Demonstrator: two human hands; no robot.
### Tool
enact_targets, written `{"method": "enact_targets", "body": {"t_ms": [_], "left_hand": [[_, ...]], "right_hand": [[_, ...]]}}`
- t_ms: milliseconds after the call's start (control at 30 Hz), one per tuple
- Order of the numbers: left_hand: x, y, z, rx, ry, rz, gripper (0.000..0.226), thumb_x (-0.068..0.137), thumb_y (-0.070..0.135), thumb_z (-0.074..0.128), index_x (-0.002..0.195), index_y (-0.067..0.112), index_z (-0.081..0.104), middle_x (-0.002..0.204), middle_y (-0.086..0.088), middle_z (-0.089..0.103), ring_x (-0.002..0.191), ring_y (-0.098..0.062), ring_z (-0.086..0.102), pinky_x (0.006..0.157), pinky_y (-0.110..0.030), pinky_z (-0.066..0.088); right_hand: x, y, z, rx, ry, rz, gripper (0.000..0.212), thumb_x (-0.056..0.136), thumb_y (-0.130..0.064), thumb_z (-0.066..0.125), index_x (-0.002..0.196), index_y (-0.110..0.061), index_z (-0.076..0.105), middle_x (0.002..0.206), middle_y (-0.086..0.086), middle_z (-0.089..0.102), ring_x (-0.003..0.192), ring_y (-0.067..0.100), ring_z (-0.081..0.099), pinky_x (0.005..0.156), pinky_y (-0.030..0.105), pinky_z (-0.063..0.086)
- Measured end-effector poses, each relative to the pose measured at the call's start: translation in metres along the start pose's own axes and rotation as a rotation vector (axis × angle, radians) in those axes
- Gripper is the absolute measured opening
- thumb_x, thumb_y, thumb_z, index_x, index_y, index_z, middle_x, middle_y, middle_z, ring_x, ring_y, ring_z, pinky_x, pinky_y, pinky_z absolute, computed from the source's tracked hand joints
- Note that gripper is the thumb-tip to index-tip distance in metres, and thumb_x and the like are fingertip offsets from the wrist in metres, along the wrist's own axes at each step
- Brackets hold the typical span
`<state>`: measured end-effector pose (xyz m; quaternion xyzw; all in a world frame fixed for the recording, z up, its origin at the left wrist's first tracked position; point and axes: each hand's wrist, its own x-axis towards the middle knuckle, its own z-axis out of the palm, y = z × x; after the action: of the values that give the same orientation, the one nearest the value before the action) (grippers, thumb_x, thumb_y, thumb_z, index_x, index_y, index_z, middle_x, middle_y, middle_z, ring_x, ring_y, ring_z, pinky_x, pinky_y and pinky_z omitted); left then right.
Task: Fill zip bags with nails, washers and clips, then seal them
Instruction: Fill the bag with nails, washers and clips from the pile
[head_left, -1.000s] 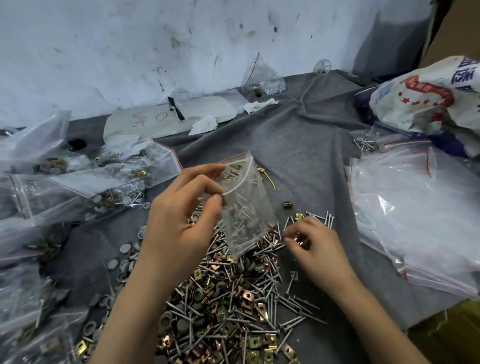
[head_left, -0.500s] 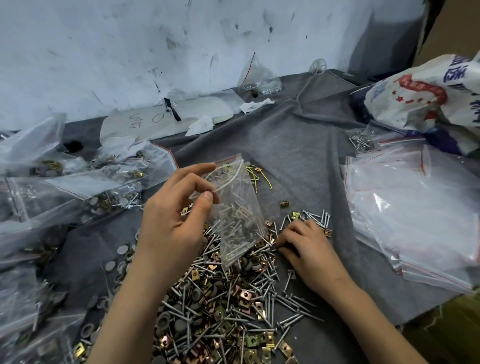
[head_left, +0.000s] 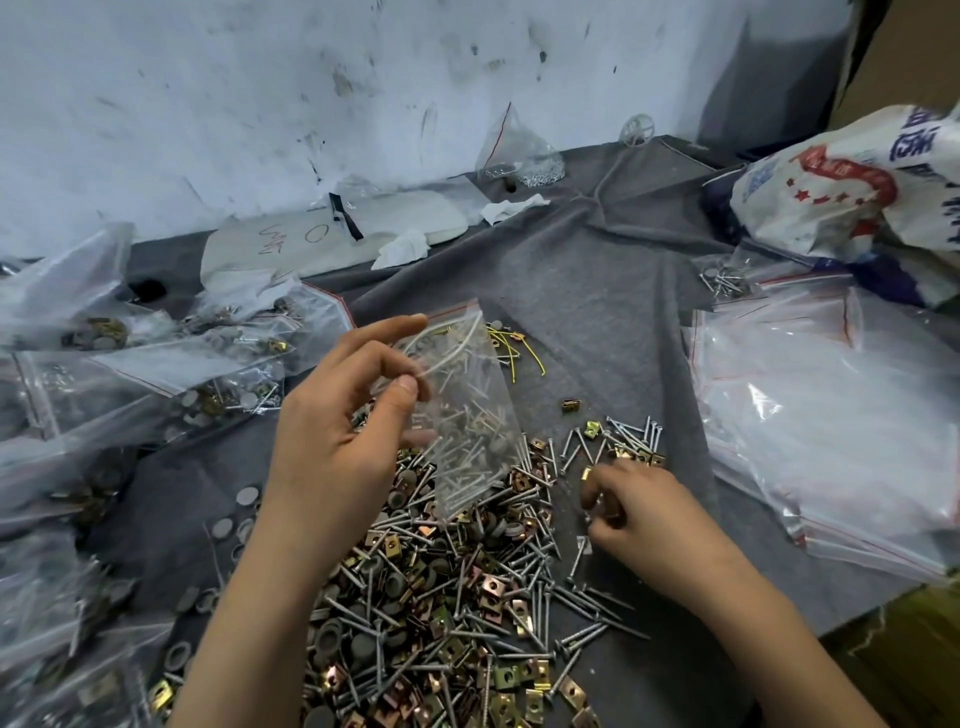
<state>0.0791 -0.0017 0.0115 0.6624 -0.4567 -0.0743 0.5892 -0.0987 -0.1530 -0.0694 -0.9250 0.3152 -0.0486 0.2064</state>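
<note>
- Left hand keeps pinching the rim of the small clear plastic zip bag. Its mouth is open and it hangs part-filled over the heap of steel nails, grey washers and brass clips.
- Right hand has barely shifted. Its fingers curl at the heap's right edge; blurred, cannot tell what they hold.
- Judgement: filling continues, sealing not yet due.

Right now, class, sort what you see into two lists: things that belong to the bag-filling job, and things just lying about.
Job: zip bag, held by the left hand; right hand at the hardware pile; filled bags; empty bags.
Lying about: tissues; printed sack; yellow wire.
</note>
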Motion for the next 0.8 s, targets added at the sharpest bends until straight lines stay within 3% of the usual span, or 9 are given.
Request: {"method": "enact_targets", "body": {"t_ms": [133, 267, 500, 600, 733, 800], "left_hand": [[0.0, -0.001, 0.0, -0.012, -0.011, -0.011, 0.017, 0.086, 0.018, 0.049, 0.074, 0.017, 0.061, 0.12, 0.018, 0.06, 0.105, -0.013, 0.064, 0.064, -0.032, 0.061], [0.0, -0.002, 0.0, -0.018, -0.021, -0.019, 0.016, 0.086, 0.019, 0.049, 0.074, 0.017, 0.06, 0.12, 0.017, 0.06, 0.102, -0.014, 0.064, 0.064, -0.033, 0.061], [0.001, -0.001, 0.0, -0.012, -0.026, -0.024, 0.016, 0.086, 0.019, 0.05, 0.075, 0.015, 0.061, 0.12, 0.016, 0.06, 0.101, -0.013, 0.064, 0.065, -0.031, 0.061], [0.0, -0.001, 0.0, -0.019, -0.025, -0.027, 0.016, 0.086, 0.019, 0.05, 0.076, 0.014, 0.061, 0.12, 0.015, 0.06, 0.103, -0.013, 0.064, 0.065, -0.029, 0.06], [0.0, 0.0, 0.0, -0.001, -0.021, -0.014, 0.016, 0.086, 0.018, 0.05, 0.076, 0.012, 0.061, 0.12, 0.014, 0.06, 0.109, -0.013, 0.062, 0.067, -0.025, 0.059], [0.0, 0.0, 0.0, 0.026, -0.023, -0.001, 0.017, 0.086, 0.017, 0.05, 0.076, 0.012, 0.062, 0.12, 0.013, 0.06, 0.109, -0.01, 0.061, 0.068, -0.025, 0.058]], "right_hand": [[-0.002, -0.002, -0.001, -0.056, -0.059, -0.027, 0.014, 0.09, -0.02, 0.054, 0.103, -0.026, 0.057, 0.101, -0.005, 0.06, 0.1, 0.016, 0.056, 0.079, 0.027, 0.043], [-0.002, 0.003, 0.0, -0.032, -0.043, -0.016, 0.014, 0.091, -0.02, 0.054, 0.102, -0.026, 0.06, 0.1, -0.005, 0.063, 0.098, 0.015, 0.058, 0.08, 0.028, 0.044], [-0.005, 0.012, 0.006, 0.04, -0.01, -0.014, 0.008, 0.093, -0.024, 0.058, 0.1, -0.022, 0.056, 0.1, -0.007, 0.046, 0.099, 0.014, 0.051, 0.085, 0.025, 0.041], [-0.011, 0.01, 0.003, 0.245, 0.112, 0.005, 0.01, 0.09, -0.017, 0.061, 0.087, -0.021, 0.053, 0.086, -0.012, 0.056, 0.085, 0.009, 0.055, 0.071, 0.013, 0.038], [-0.016, 0.002, -0.009, 0.578, 0.217, 0.05, 0.02, 0.084, -0.007, 0.065, 0.077, -0.025, 0.06, 0.07, -0.006, 0.056, 0.067, 0.008, 0.052, 0.064, 0.024, 0.04], [-0.016, -0.004, -0.015, 0.72, 0.242, 0.037, 0.021, 0.082, -0.002, 0.066, 0.074, -0.021, 0.066, 0.066, -0.005, 0.057, 0.062, 0.005, 0.049, 0.059, 0.02, 0.038]]}}
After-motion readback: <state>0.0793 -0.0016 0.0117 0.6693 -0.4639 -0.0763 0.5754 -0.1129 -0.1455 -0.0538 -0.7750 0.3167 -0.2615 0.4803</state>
